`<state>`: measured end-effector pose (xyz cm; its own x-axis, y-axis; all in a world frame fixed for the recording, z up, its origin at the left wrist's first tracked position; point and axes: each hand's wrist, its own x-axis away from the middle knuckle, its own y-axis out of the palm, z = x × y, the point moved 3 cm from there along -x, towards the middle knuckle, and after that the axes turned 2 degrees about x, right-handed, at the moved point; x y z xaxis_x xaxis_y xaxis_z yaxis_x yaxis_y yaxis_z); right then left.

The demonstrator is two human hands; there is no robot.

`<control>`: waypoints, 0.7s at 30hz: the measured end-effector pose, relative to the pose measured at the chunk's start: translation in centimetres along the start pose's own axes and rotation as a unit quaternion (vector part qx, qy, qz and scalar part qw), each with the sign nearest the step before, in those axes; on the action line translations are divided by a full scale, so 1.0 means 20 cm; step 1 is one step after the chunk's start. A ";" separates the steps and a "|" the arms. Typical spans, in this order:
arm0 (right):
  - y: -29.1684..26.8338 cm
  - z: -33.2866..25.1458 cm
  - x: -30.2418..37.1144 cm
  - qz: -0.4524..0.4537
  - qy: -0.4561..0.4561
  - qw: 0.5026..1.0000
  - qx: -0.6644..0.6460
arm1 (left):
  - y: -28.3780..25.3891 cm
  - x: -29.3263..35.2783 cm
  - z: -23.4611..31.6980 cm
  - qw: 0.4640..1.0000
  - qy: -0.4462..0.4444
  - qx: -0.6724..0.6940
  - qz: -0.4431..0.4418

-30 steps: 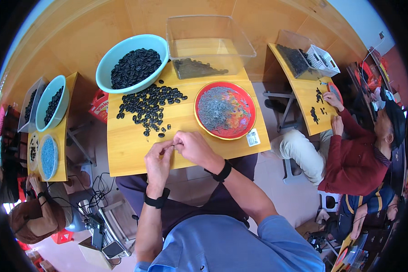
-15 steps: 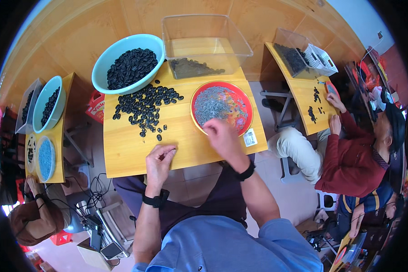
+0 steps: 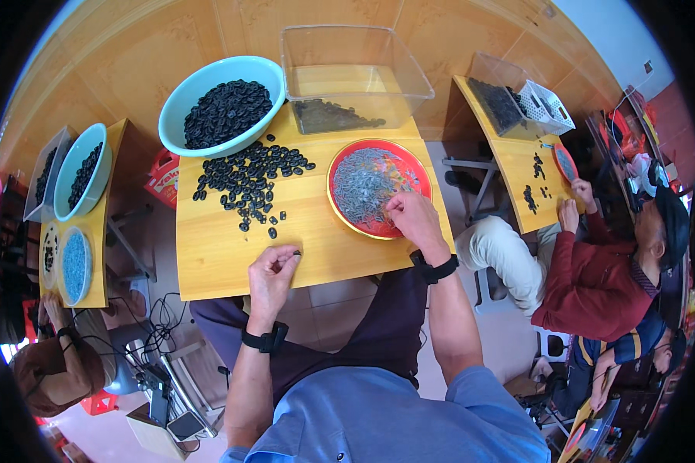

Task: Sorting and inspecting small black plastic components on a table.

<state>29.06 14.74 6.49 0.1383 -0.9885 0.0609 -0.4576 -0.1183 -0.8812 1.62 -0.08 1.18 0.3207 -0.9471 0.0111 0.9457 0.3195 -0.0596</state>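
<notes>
Near the table's front edge, my left hand [image 3: 270,279] pinches a small black piece [image 3: 296,253] between thumb and fingertips; most of it is hidden. My right hand [image 3: 417,219] is over the right part of a red round tray [image 3: 333,207], fingertips pinched together at the heap of small grey metal pins [image 3: 361,179]. Whatever lies between those fingertips is too small to make out. Left of the tray, many loose black oval pieces [image 3: 251,181] are spread on the yellow table [image 3: 224,266].
A turquoise basin [image 3: 170,123] full of black pieces stands at the back left. Beside it is a clear plastic bin [image 3: 355,73] with some small dark pieces. A person in a dark red top [image 3: 594,285] works at a table on the right; another person [image 3: 62,363] sits at the left.
My right hand has moved right and a little up, from the tray's front left edge to the pins on its right side. My left hand stays in place; the black piece now shows.
</notes>
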 end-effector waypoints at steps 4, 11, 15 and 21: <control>-0.01 0.05 -0.01 0.045 -0.011 0.998 -0.030 | 0.01 0.00 0.01 1.000 0.005 -0.006 -0.003; -0.03 -0.03 -0.01 0.029 -0.044 0.999 -0.012 | 0.01 0.00 0.00 1.000 0.013 0.000 -0.002; 0.01 -0.03 -0.02 0.033 -0.074 0.996 0.022 | 0.01 0.00 0.01 1.000 0.017 0.000 -0.001; 0.01 -0.04 -0.01 0.052 -0.119 0.991 0.033 | 0.01 0.00 0.01 1.000 0.020 -0.023 -0.001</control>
<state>28.20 14.80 6.62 0.2996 -0.9441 -0.1374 -0.4238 -0.0027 -0.9058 1.80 -0.03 1.40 0.3163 -0.9482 -0.0282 0.9423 0.3175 -0.1064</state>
